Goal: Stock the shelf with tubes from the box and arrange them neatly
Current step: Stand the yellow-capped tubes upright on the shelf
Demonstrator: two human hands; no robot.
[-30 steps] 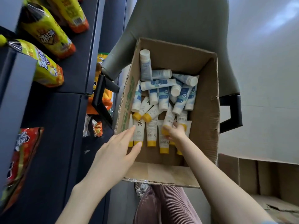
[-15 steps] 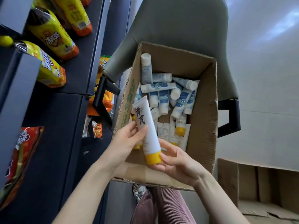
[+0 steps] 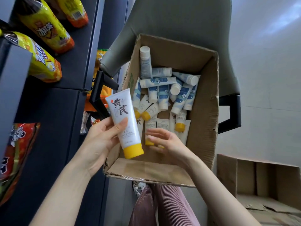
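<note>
A cardboard box (image 3: 205, 121) sits on a grey chair and holds several tubes. The blue-and-white tubes (image 3: 162, 95) lie toward its far end, the white tubes with yellow caps (image 3: 180, 123) nearer me. My left hand (image 3: 101, 141) grips one white tube with a yellow cap (image 3: 124, 123) at the box's near left corner, cap toward me. My right hand (image 3: 164, 142) hovers over the near tubes in the box with fingers relaxed and holds nothing. The dark shelf (image 3: 48, 111) stands to the left.
Yellow snack bags (image 3: 44, 28) lie on the upper shelf and a red bag (image 3: 14, 154) on a lower one. The chair's black armrest (image 3: 99, 93) juts between shelf and box. A second cardboard box (image 3: 260, 185) lies at lower right.
A tube came out of the box and passed from both hands to my left hand alone, moving left. My right hand let go and drew back over the box.
</note>
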